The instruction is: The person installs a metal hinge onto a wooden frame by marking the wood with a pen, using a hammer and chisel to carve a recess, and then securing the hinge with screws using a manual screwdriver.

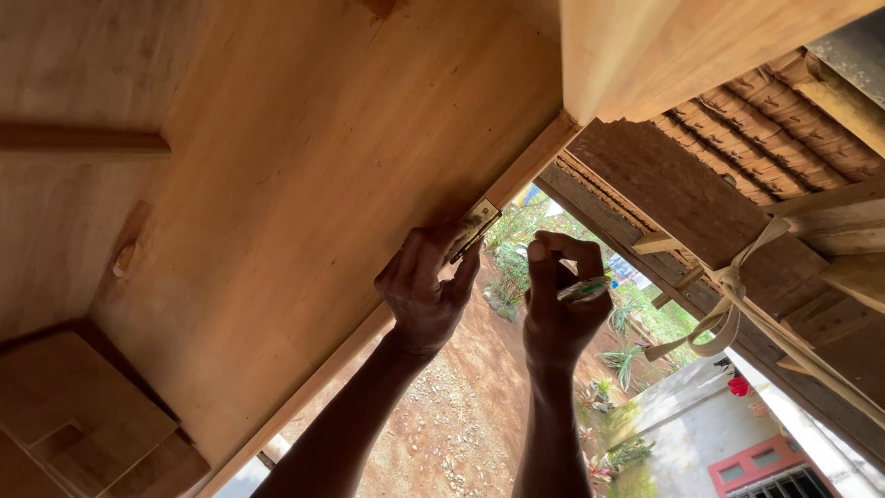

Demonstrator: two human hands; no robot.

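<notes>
Outdoors, under a tiled roof (765,120), a large wooden panel (304,184) tilts overhead. One small metal hinge (478,221) sits against the panel's edge strip (530,166), where the left hand (426,286) pins it with clenched fingers (458,244), likely to keep it from slipping. Just beside it, the right hand (558,304) pinches one thin pencil-like tool (584,290) between thumb and fingers, tip toward the hinge. One pale cord (737,286) is knotted around a rafter; red earth (452,415) lies below.
</notes>
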